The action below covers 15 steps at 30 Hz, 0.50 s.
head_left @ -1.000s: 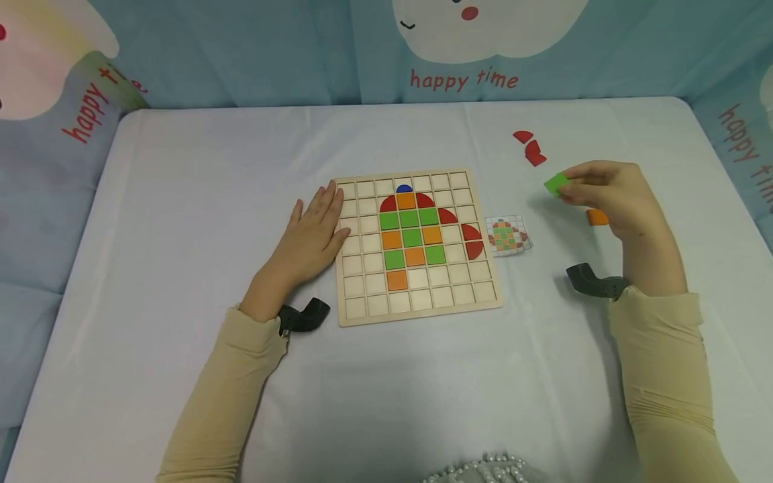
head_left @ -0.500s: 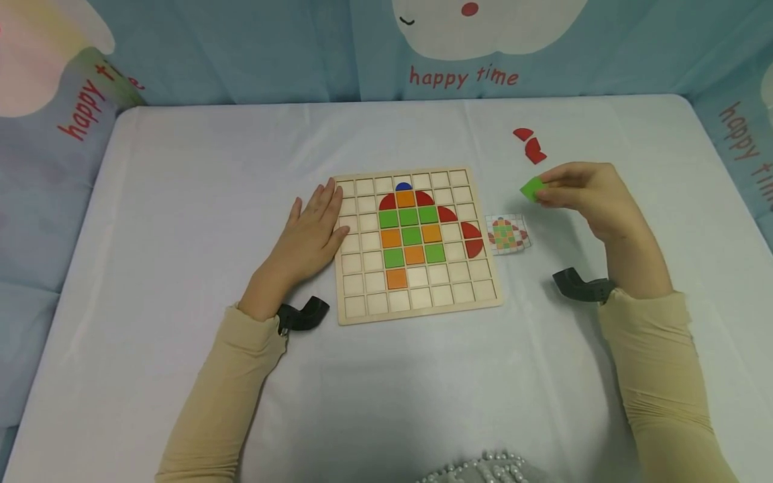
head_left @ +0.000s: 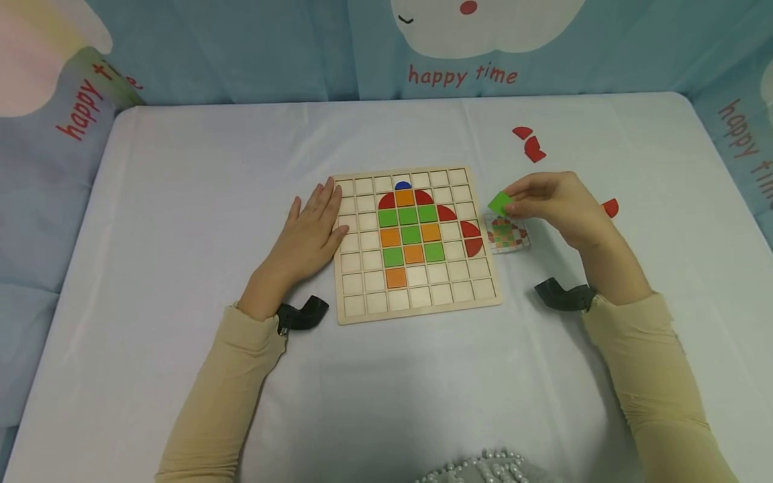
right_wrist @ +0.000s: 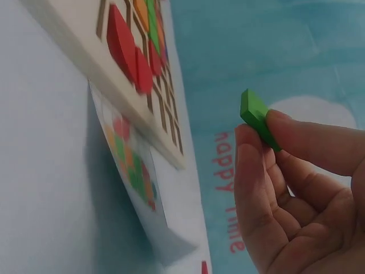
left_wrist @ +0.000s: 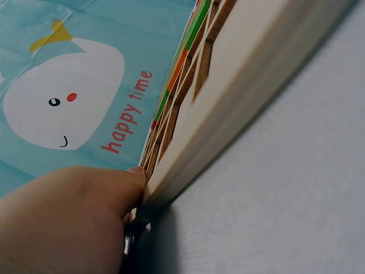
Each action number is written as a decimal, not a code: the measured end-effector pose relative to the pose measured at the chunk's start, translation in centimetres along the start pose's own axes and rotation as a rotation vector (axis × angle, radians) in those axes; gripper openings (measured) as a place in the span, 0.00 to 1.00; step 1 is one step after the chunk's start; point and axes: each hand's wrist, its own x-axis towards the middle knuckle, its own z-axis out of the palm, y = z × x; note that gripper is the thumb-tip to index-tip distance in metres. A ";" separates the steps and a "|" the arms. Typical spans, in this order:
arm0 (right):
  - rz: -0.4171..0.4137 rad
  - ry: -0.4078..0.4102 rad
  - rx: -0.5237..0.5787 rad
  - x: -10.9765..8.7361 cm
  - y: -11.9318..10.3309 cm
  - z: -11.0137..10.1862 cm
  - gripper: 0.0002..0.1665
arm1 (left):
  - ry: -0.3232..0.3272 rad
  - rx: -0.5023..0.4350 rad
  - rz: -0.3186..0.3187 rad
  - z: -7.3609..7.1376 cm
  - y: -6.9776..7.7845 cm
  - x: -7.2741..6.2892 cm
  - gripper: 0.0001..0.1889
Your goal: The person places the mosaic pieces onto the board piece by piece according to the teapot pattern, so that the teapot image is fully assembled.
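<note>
A wooden grid board (head_left: 447, 308) lies mid-table, with green, orange, red and blue pieces set in some of its squares. My left hand (head_left: 306, 235) rests with straight fingers along the board's left edge; in the left wrist view its thumb (left_wrist: 128, 185) touches the board's rim (left_wrist: 188, 160). Between thumb and fingers my right hand (head_left: 555, 201) pinches a green square tile (head_left: 499, 202), held up just off the board's right side. The right wrist view shows this green tile (right_wrist: 258, 119) tilted in the fingertips. Below it lies a printed pattern card (head_left: 510, 235), partly covered by the hand.
Several loose red pieces (head_left: 531, 147) lie at the back right of the white table (head_left: 211, 168). Another red piece (head_left: 611, 207) sits right of my right wrist, beside a partly hidden orange piece (head_left: 604, 209). A blue printed curtain (head_left: 241, 54) stands behind the table.
My right hand has moved left with the green tile, from beyond the card to beside the board's right edge. The red piece behind that wrist has come into sight. My left hand stays put.
</note>
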 end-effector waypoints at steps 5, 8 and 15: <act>0.008 -0.073 -0.031 -0.2 -0.5 1.6 0.11 | 0.000 0.004 0.002 0.1 0.0 0.1 0.33; 0.004 -0.113 -0.052 -0.3 -0.6 2.5 0.12 | -0.004 0.001 0.002 0.1 0.0 0.1 0.33; -0.040 -0.240 -0.038 -0.5 -0.7 4.2 0.12 | -0.002 0.000 -0.001 0.0 0.0 0.1 0.34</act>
